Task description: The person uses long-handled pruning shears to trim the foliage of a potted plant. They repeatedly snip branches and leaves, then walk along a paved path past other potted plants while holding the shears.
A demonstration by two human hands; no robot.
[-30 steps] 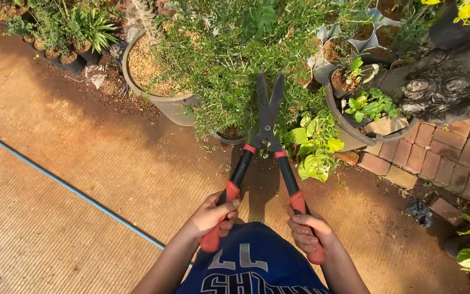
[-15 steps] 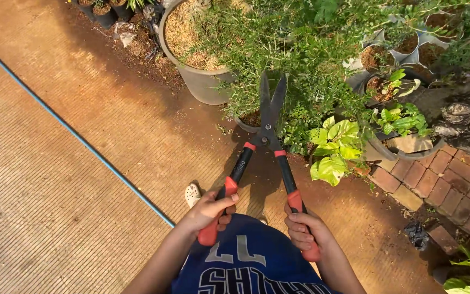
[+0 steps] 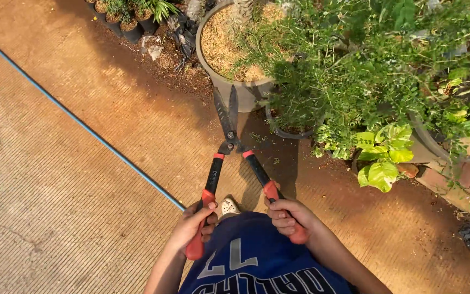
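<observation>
While both my left hand (image 3: pixel 196 224) and right hand (image 3: pixel 286 214) grip the hedge shears (image 3: pixel 229 142) handles closed-fisted, I judge the nearly shut blades need opening wider toward the bush (image 3: pixel 354 71).

The hedge shears (image 3: pixel 229 142) have dark grey blades and black shafts ending in orange-red grips. Below them, the shirt (image 3: pixel 257 267) is deep blue with pale grey lettering. Left of the shears, the paving (image 3: pixel 44 179) is tan with a fine ribbed pattern, crossed by a thin blue line (image 3: pixel 82 122). Just above the blades stands a grey pot (image 3: pixel 229 84) filled with straw-yellow mulch. Right of the shears, the bush (image 3: pixel 354 60) is dark green (its lowest leaves (image 3: pixel 383 158) are lime-yellow), beside reddish bricks (image 3: pixel 466 182).
</observation>
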